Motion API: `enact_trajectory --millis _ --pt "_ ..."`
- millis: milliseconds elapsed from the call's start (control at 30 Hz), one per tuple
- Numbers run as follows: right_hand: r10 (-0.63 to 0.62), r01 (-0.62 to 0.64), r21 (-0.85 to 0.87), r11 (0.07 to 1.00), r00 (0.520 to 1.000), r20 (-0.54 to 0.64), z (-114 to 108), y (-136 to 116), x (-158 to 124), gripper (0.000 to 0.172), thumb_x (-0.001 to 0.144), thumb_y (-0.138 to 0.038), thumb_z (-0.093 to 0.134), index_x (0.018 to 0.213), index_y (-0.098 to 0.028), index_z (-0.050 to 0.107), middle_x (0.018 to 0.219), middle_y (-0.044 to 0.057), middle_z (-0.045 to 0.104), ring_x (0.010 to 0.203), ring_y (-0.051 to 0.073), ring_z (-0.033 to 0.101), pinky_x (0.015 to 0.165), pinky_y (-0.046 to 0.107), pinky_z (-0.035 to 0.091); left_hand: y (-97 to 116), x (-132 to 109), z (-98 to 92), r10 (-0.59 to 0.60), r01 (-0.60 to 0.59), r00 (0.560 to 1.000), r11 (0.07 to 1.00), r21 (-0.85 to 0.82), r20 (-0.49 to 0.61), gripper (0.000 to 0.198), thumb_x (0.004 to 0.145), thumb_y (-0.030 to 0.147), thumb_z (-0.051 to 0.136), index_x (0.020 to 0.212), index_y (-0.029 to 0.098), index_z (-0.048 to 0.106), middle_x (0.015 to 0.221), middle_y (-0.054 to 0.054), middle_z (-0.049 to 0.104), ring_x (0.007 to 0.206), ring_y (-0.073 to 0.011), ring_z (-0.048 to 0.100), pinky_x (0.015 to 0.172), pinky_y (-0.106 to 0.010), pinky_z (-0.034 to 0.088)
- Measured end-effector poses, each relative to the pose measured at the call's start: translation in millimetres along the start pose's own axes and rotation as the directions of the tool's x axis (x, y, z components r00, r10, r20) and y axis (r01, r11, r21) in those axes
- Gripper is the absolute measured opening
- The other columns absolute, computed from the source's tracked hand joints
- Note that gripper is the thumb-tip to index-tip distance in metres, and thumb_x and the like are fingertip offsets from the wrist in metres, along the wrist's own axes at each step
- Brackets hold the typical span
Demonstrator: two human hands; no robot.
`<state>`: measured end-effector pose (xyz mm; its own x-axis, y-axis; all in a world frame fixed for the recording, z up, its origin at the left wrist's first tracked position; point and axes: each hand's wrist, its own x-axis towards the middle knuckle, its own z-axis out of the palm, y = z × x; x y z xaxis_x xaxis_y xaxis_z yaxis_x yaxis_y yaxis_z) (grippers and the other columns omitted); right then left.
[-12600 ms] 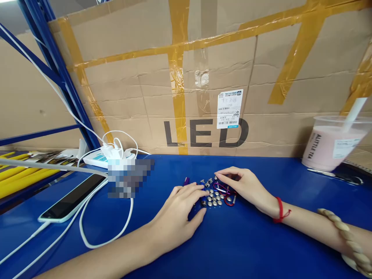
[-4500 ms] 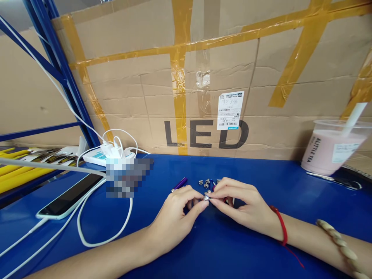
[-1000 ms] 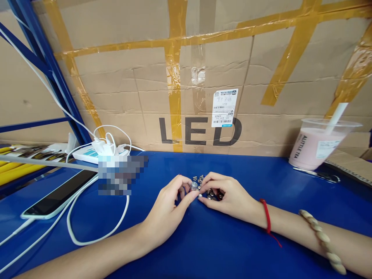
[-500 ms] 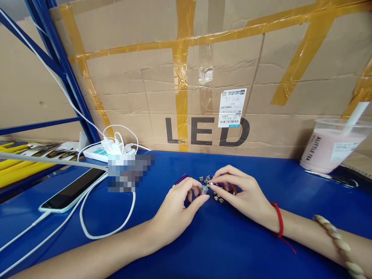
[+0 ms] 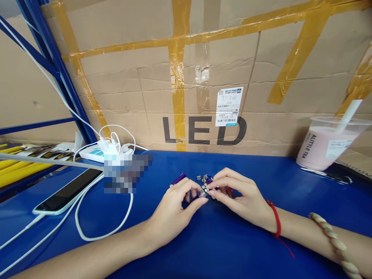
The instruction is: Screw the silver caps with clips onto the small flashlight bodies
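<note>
My left hand [image 5: 177, 201] is closed around a small tube [image 5: 202, 193] with a clear, silvery end that points right; a bit of dark blue shows below the fingers. At that end my right hand [image 5: 242, 192] pinches a small silvery disc [image 5: 206, 190], like a button cell, between thumb and forefinger. Disc and tube end appear to touch. Several similar silvery pieces [image 5: 205, 178] lie just behind the fingertips, partly hidden by my right hand. A purple tube [image 5: 178, 179] with a silver end lies behind my left hand.
A phone [image 5: 68, 191] with white cables lies on the blue table [image 5: 232, 248] at left, near a power strip [image 5: 91, 153]. Scissors [image 5: 327, 175] and a pink drink cup [image 5: 325, 143] stand at far right. A large cardboard box [image 5: 130, 97] forms the back.
My right hand has moved slightly left, bringing the small disc to the tube's end. My left hand keeps its hold on the tube. The whole view has shifted a little.
</note>
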<state>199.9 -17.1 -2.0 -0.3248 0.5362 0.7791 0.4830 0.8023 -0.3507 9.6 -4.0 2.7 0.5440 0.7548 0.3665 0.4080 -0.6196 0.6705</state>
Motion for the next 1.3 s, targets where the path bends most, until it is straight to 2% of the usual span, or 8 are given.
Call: enact_trajectory --millis 233,533,667,800,900,1033,1133,1300 --pt "-0.062 0.062 0.028 0.998 0.998 0.012 2 2 -4 0.011 0.081 -0.013 0.060 0.088 -0.018 0.066 0.081 0.004 0.058 0.056 0.007 0.052 0.044 0.018 0.043 1 0 -0.9 -0.011 0.011 1.000 1.000 0.002 -0.008 0.009 0.085 0.026 0.055 0.082 0.018 0.055 0.071 0.003 0.049 0.065 -0.0109 0.044 0.062 -0.024 0.034" --pt "0.004 -0.007 0.031 0.999 0.995 0.098 3 1 -3 0.016 0.080 -0.014 0.059 0.094 -0.020 0.060 0.086 0.003 0.057 0.056 0.006 0.050 0.047 0.019 0.044 1 0 -0.8 -0.014 0.014 1.000 1.000 -0.019 -0.009 0.010 0.085 0.027 0.053 0.082 0.018 0.055 0.071 0.003 0.049 0.064 -0.0108 0.044 0.062 -0.023 0.033" --pt "0.102 -0.099 -0.040 0.994 0.990 0.095 2 -2 -2 0.025 0.076 -0.016 0.060 0.100 -0.021 0.054 0.090 0.002 0.057 0.061 0.008 0.052 0.054 0.021 0.046 3 0 -1.4 -0.030 0.028 0.999 0.998 -0.062 -0.033 0.012 0.087 0.029 0.050 0.082 0.017 0.051 0.070 0.003 0.049 0.062 -0.0102 0.043 0.058 -0.022 0.034" --pt "0.215 -0.191 -0.148 0.970 0.962 0.169 3 2 0 0.023 0.078 -0.019 0.057 0.101 -0.022 0.057 0.097 0.004 0.058 0.081 0.014 0.056 0.069 0.028 0.049 5 -1 -2.4 -0.089 0.086 0.996 0.990 -0.108 -0.028 0.016 0.088 0.034 0.046 0.084 0.018 0.048 0.070 0.003 0.050 0.062 -0.0104 0.044 0.054 -0.020 0.035" --pt "0.218 -0.171 -0.208 0.963 0.949 0.227 4 7 0 0.022 0.079 -0.020 0.056 0.100 -0.022 0.062 0.101 0.006 0.058 0.092 0.018 0.054 0.080 0.034 0.046 6 -2 -2.9 -0.101 0.098 0.995 0.988 -0.116 -0.017 0.020 0.089 0.036 0.045 0.081 0.018 0.048 0.066 0.003 0.049 0.060 -0.0101 0.044 0.053 -0.019 0.036" --pt "0.195 -0.113 -0.265 0.958 0.931 0.307 4 9 0 0.021 0.081 -0.022 0.055 0.098 -0.024 0.067 0.109 0.006 0.057 0.099 0.021 0.051 0.088 0.041 0.041 6 -2 -2.9 -0.086 0.084 0.996 0.991 -0.106 -0.018 0.023 0.089 0.037 0.043 0.078 0.018 0.048 0.066 0.003 0.047 0.059 -0.0097 0.043 0.052 -0.018 0.037" --pt "0.185 -0.093 -0.269 0.959 0.923 0.339 4 7 0 0.023 0.083 -0.024 0.053 0.101 -0.025 0.067 0.115 0.006 0.056 0.104 0.022 0.049 0.090 0.042 0.039 6 -3 -2.8 -0.066 0.063 0.997 0.994 -0.085 -0.032 0.023 0.089 0.035 0.043 0.077 0.017 0.049 0.068 0.003 0.046 0.060 -0.0095 0.042 0.054 -0.018 0.037" --pt "0.191 -0.108 -0.259 0.960 0.927 0.323 4 7 0 0.022 0.083 -0.022 0.053 0.100 -0.025 0.068 0.113 0.006 0.057 0.103 0.021 0.050 0.090 0.041 0.039 6 -3 -3.3 -0.075 0.073 0.997 0.995 -0.066 -0.025 0.024 0.090 0.035 0.042 0.075 0.017 0.047 0.067 0.003 0.045 0.062 -0.0101 0.042 0.055 -0.019 0.034"
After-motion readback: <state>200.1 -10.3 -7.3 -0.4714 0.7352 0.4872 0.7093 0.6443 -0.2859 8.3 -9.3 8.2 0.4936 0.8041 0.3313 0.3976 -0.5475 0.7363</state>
